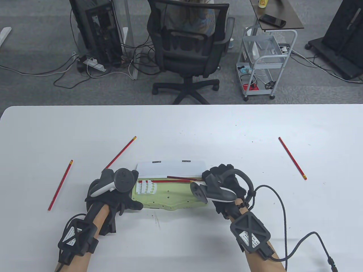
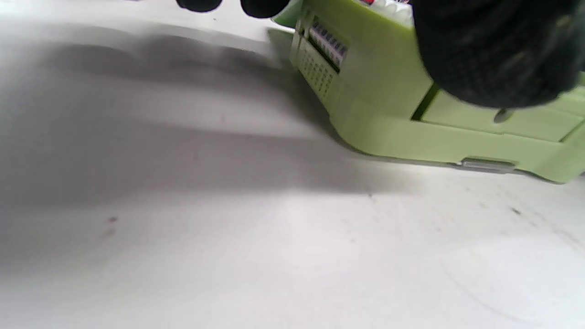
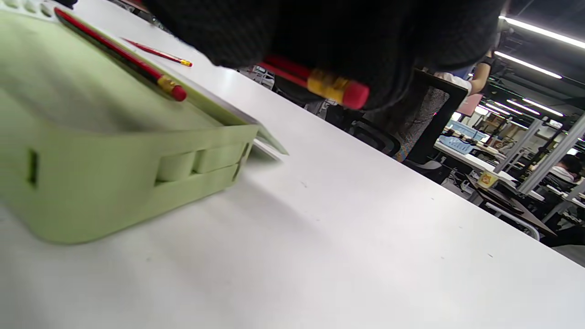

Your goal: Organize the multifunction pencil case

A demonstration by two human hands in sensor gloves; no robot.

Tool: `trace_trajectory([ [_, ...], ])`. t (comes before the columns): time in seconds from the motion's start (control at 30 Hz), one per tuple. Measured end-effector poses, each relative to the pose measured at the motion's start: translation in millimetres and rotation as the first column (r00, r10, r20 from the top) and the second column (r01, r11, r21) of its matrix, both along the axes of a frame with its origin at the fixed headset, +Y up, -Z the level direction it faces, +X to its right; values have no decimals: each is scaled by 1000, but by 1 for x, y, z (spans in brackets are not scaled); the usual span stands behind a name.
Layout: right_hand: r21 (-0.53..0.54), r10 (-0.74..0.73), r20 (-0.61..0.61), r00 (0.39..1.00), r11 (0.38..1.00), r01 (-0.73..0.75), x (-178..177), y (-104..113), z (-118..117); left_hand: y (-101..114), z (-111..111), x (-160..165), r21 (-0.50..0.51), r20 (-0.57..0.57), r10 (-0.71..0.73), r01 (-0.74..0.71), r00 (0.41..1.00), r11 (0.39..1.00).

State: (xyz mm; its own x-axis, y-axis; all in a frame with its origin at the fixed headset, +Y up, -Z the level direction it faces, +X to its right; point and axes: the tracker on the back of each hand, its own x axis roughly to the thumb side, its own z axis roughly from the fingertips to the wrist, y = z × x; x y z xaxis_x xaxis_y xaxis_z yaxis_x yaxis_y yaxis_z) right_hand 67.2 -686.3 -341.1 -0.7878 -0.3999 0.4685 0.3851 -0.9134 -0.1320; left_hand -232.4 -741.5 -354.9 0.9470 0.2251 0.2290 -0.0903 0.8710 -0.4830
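the right hand (image 1: 224, 181) sits at the right end of the open green pencil case (image 1: 167, 198), fingers curled round a red pencil (image 3: 320, 80) whose eraser end pokes out in the right wrist view. the left hand (image 1: 113, 189) rests on the case's left end, thumb over the near edge; how far its fingers curl i cannot tell. the case lies on the white counter (image 1: 181, 127) between the hands, its white lid (image 1: 170, 168) folded back, a second pencil (image 1: 158, 181) inside. three loose pencils lie apart on the counter: one far left (image 1: 60, 185), one behind the left hand (image 1: 120, 152), one well to the right (image 1: 292, 158).
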Motion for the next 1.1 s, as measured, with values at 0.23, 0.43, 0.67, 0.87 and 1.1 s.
trace_trajectory([
  [0.23,0,57,-44,997,998,-57,-26,-13,-3,0,0,0,2,2,-6,6,1000,1000],
  [0.43,7,66,-62,996,998,-66,-39,-17,-7,0,0,0,3,3,-7,7,1000,1000],
  [0.67,9,88,-78,993,996,-88,-48,-21,-7,0,0,0,3,3,-7,7,1000,1000],
  [0.87,30,73,-95,993,997,-70,-53,-24,-7,0,0,1,3,3,-10,10,1000,1000],
  [1.1,53,75,-110,991,996,-70,-59,-24,-6,0,0,1,1,3,-9,9,1000,1000],
])
